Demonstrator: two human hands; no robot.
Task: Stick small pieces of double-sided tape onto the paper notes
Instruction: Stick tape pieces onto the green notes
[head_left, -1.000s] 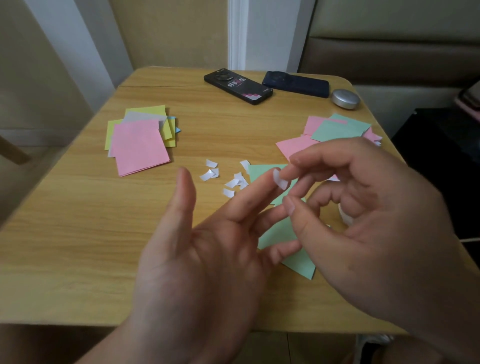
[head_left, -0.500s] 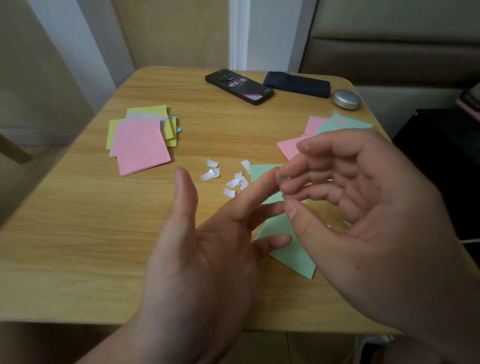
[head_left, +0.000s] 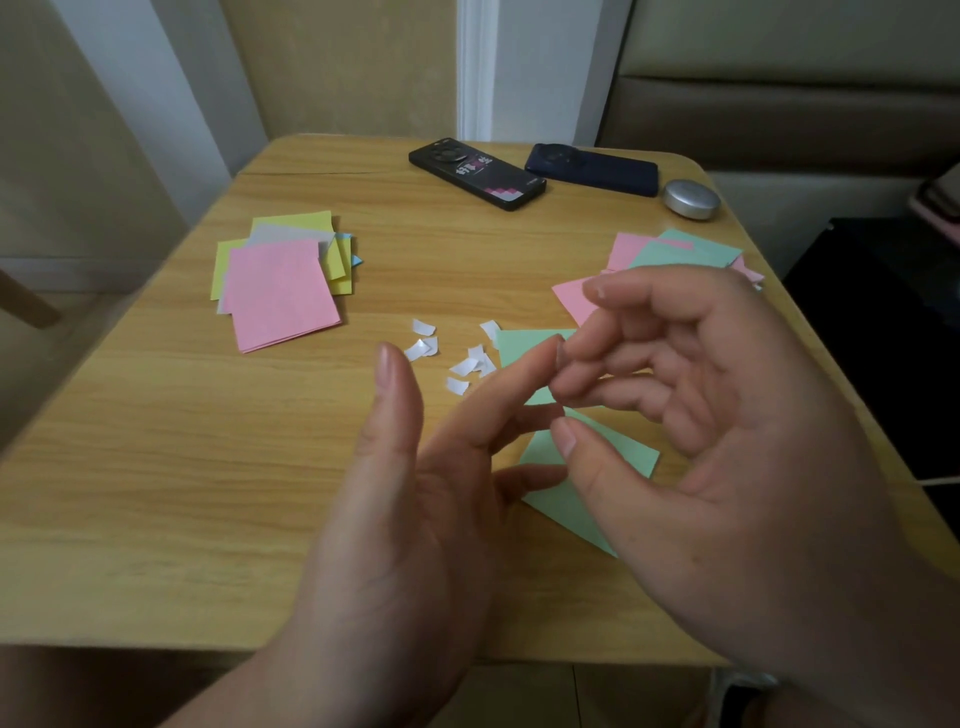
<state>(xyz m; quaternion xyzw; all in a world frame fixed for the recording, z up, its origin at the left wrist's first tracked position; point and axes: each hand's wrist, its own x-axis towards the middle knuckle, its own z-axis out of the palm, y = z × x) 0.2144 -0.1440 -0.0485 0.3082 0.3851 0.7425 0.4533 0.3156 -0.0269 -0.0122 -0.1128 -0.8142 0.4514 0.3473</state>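
left hand (head_left: 415, 519) spread wide, a tape bit (head_left: 559, 354) apparently stuck on its forefinger tip; right hand (head_left: 727, 441) curls at it, grip unclear. peel gently, then press it onto the green note (head_left: 524, 348) on the bench (head_left: 208, 493) beneath.

A light wooden table (head_left: 156, 493) stands before a beige wall (head_left: 337, 67), a white door frame (head_left: 475, 67) and a brown sofa (head_left: 779, 109).

- Left hand (head_left: 415, 519) and right hand (head_left: 727, 441) cover much of the green note (head_left: 587, 499).
- Right hand hides the pink-and-green pile's (head_left: 675, 249) near edge.
- Fingertips (head_left: 551, 347) blur; whether they pinch anything is unreadable.
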